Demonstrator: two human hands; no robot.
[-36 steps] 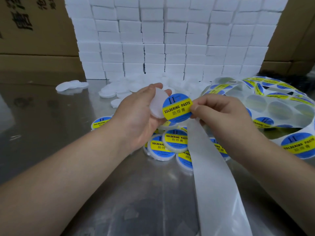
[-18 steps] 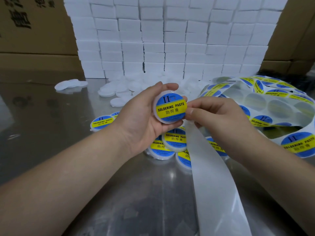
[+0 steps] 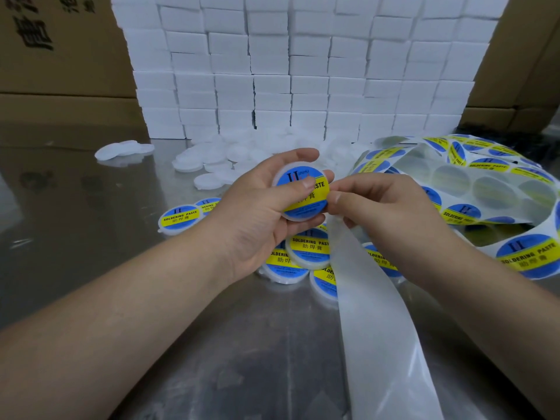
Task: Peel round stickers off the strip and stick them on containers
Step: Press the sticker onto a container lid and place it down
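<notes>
My left hand [image 3: 260,207] grips a small round white container [image 3: 303,218] above the table. A blue and yellow "soldering paste" sticker [image 3: 315,198] lies on its lid, and my left thumb presses across that sticker. My right hand [image 3: 385,213] sits just right of the container and pinches the empty white backing strip [image 3: 378,322], which runs down toward the near edge. The strip with round stickers [image 3: 460,183] coils at the right.
Several labelled containers [image 3: 309,250] lie piled under my hands, and one [image 3: 178,218] lies to the left. Plain white containers [image 3: 212,160] are scattered behind, before a wall of stacked white boxes [image 3: 303,71]. Cardboard cartons [image 3: 60,56] flank it on the steel table [image 3: 91,253].
The sticker went from my right fingers onto the container's lid. My left thumb then came over the sticker, and my right hand drew back slightly onto the backing strip.
</notes>
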